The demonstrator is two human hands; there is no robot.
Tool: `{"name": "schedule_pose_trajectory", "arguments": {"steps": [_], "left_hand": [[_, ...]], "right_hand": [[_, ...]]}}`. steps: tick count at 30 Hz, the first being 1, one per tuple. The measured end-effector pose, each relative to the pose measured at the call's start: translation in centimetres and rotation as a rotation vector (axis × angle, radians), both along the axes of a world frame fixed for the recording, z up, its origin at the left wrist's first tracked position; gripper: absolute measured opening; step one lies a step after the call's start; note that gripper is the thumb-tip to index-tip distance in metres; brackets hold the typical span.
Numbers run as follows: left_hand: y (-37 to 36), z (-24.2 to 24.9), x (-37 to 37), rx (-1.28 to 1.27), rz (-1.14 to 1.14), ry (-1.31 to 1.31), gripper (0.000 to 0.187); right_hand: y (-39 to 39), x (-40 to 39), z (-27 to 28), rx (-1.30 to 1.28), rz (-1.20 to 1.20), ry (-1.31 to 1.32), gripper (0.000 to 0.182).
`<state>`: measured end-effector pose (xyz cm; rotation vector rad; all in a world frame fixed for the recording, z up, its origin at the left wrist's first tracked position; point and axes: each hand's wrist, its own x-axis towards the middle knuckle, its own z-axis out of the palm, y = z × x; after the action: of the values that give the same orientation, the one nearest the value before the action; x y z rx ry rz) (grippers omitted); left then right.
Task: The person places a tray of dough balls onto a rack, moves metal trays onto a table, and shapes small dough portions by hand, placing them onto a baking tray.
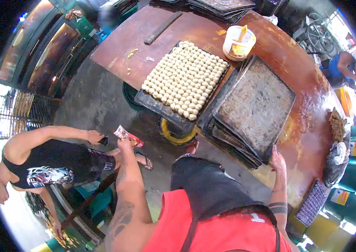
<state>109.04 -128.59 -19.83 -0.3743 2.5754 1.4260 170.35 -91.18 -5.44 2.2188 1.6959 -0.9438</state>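
Metal trays [256, 110] overhang the table's edge [312, 138], right hand [277, 161] flat against them; left hand [124, 144] pinches a packet [128, 136].

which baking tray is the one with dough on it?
The tray of dough balls, left of the stack of bare trays. It alone is covered in rows of pale balls. The right hand rests on the bare stack's edge.

One tray of dough balls [185, 80] and one white tub [238, 43] are seen at upper centre. One stack of empty trays [253, 109] is seen at centre right.
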Motion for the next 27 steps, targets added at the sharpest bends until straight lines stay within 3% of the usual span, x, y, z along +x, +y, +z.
{"name": "schedule_pose_trajectory", "arguments": {"steps": [1, 4, 5, 6, 8, 10, 12, 14, 15, 16, 18, 19, 22, 25, 27], "left_hand": [[-2.7, -5.4, 0.2, 0.091, 0.008, -0.063, 0.033], [-0.5, -2.6, 9.8, 0.172, 0.005, -0.05, 0.029], [-1.9, -6.1, 10.6, -0.038, -0.113, 0.007, 0.027], [-2.3, -10.2, 12.0, 0.492, -0.009, -0.13, 0.028], [0.8, -5.7, 16.7, 0.353, 0.018, -0.203, 0.028], [2.2, -3.2, 20.0, 0.15, -0.121, -0.173, 0.032], [2.9, -2.8, 22.4, 0.431, 0.003, -0.241, 0.035], [3.3, 2.7, 24.1, 0.236, -0.047, -0.311, 0.035], [2.3, 0.1, 23.7, 0.261, -0.107, -0.093, 0.03], [1.2, -2.3, 23.2, 0.163, -0.116, -0.099, 0.033], [1.1, 0.5, 23.0, -0.039, -0.141, -0.12, 0.038], [1.6, 2.8, 22.9, -0.009, -0.068, -0.162, 0.031], [0.4, -1.7, 20.5, -0.007, -0.098, -0.09, 0.031], [0.1, -7.2, 17.6, 0.178, -0.021, -0.096, 0.031], [0.4, -5.7, 15.7, 0.113, -0.06, -0.111, 0.031]], "right_hand": [[0.0, 1.2, -0.5, 0.007, 0.088, -0.006, 0.082], [-1.2, 2.3, 1.5, 0.001, 0.281, -0.038, 0.075], [-2.0, 2.3, 2.4, 0.028, 0.339, -0.055, 0.073], [-2.7, 2.2, 3.3, 0.056, 0.397, -0.071, 0.071], [-3.2, 2.2, 4.2, 0.033, 0.433, -0.096, 0.068], [-3.3, 2.4, 4.4, 0.027, 0.47, -0.118, 0.067], [-3.3, 3.4, 2.8, 0.021, 0.512, -0.132, 0.068], [-3.6, 3.6, 2.5, 0.01, 0.543, -0.126, 0.07], [-4.1, 3.1, 3.6, -0.01, 0.55, -0.114, 0.071], [-4.4, 2.8, 4.3, -0.029, 0.553, -0.104, 0.072], [-5.0, 2.9, 4.3, 0.008, 0.557, -0.056, 0.073], [-5.5, 3.3, 4.1, 0.021, 0.547, -0.035, 0.074], [-5.4, 3.5, 2.2, -0.006, 0.475, -0.155, 0.073], [-6.3, 3.6, 1.5, 0.077, 0.433, -0.073, 0.077], [-5.9, 4.5, -0.5, 0.024, 0.311, 0.025, 0.078]]}}
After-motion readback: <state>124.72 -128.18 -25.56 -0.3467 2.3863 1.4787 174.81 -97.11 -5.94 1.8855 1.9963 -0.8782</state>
